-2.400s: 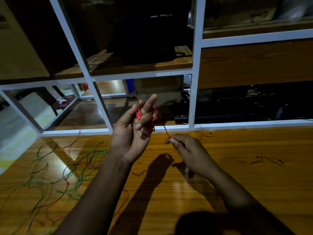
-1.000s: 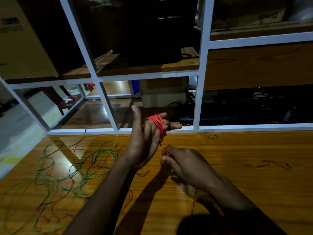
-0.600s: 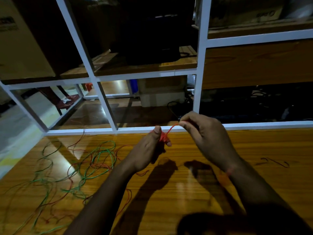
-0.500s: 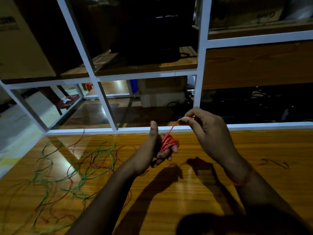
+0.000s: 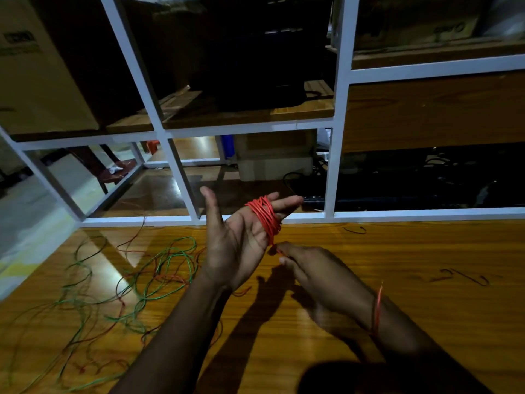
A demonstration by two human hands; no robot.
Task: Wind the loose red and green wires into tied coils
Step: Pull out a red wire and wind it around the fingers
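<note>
My left hand is raised palm up above the wooden table, thumb apart. A red wire coil is wound around its outstretched fingers. My right hand is just below and right of the coil, pinching the red wire's free end under the left fingers. A red thread band circles my right wrist. A tangle of loose green and red wires lies spread on the table to the left.
A white metal shelf frame rises along the table's far edge, with dark equipment and a cardboard box on its boards. Short dark wire scraps lie on the table at right. The table's left edge drops to the floor.
My right hand has come down from above the left fingers to below them, carrying the red wire around. My left hand has opened out, palm up, with the coil showing on its fingers.
</note>
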